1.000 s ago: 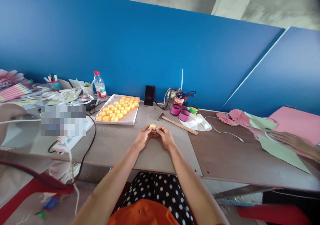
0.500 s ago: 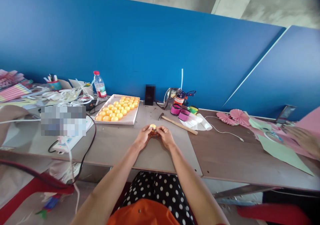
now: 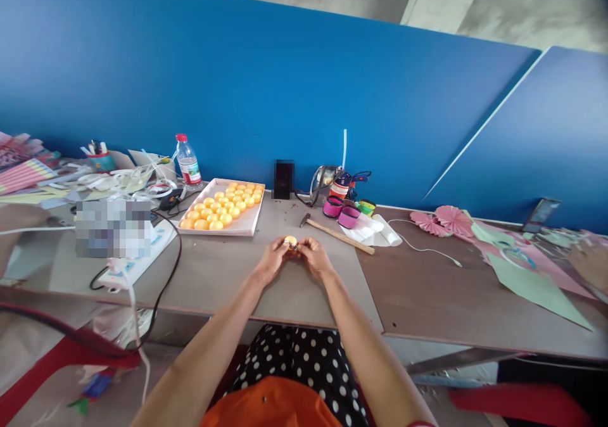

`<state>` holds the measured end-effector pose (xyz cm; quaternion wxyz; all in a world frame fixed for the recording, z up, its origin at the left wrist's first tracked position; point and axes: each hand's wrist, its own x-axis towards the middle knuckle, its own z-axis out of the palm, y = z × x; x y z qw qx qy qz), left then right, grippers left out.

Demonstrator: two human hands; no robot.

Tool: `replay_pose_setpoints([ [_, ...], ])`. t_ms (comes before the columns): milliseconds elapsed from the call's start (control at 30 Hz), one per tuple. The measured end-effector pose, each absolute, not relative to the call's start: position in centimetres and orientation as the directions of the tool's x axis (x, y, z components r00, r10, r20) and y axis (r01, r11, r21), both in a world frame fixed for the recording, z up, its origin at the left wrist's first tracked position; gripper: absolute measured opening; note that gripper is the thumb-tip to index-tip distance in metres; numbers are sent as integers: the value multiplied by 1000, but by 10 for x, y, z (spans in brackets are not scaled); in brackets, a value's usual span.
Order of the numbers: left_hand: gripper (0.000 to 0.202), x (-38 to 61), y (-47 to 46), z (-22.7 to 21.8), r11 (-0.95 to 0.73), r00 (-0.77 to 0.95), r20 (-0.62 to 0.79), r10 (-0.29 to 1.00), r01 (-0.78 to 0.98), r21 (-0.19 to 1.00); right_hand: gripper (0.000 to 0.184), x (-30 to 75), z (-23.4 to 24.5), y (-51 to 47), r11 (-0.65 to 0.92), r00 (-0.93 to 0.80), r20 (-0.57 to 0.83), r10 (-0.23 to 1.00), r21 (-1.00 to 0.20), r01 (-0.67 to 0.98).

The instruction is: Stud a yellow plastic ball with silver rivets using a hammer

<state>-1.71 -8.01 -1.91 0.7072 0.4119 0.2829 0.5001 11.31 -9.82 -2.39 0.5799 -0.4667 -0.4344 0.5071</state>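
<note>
My left hand (image 3: 272, 257) and my right hand (image 3: 314, 258) meet over the grey board on the table, fingers closed on one small orange ball (image 3: 290, 241). Something small, dark and shiny shows at its lower edge, too small to make out. Fingertips cover part of the ball. Up and to the left, a shallow white tray (image 3: 245, 230) holds rows of similar orange balls (image 3: 225, 213). Just beyond my right hand lies a hammer (image 3: 339, 235) with a wooden handle.
Two magenta bands (image 3: 349, 216) and white plastic (image 3: 388, 232) lie behind the hammer. A water bottle (image 3: 189, 166) stands behind the tray. A power strip (image 3: 137, 257) with cables lies left. At right are pink paper fans (image 3: 453, 219), green paper (image 3: 536, 291) and another person's hand (image 3: 589, 262).
Both my hands keep the ball in nearly the same place. At the far right, the other person's hand and a pink sheet have shifted right, the sheet mostly out of view.
</note>
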Motion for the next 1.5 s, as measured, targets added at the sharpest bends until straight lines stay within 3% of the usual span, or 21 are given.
replay_pose_setpoints([
  [267,19,-17,-84,-12,179,349,1,937,-485,856,17,108,-22,-96,63,168,38,985,-987,-149],
  [433,20,-20,-82,-7,326,395,-92,914,-580,747,23,107,-18,-98,130,246,61,967,-952,-277],
  [600,18,-25,-81,-4,354,369,-131,920,-640,682,24,119,-15,-100,203,286,63,956,-847,-492],
  [967,23,-27,-78,-6,382,358,-174,917,-671,635,20,116,-14,-101,146,249,6,968,-823,-548],
  [1167,24,-26,-79,-6,377,356,-169,919,-667,643,22,115,-13,-101,133,256,1,967,-857,-498],
  [1300,18,-26,-80,-6,329,341,-123,932,-652,683,24,113,-10,-99,130,279,30,960,-929,-347],
  [1500,29,-25,-83,-2,310,293,-151,944,-635,707,20,113,-8,-92,105,289,63,955,-986,-133],
])
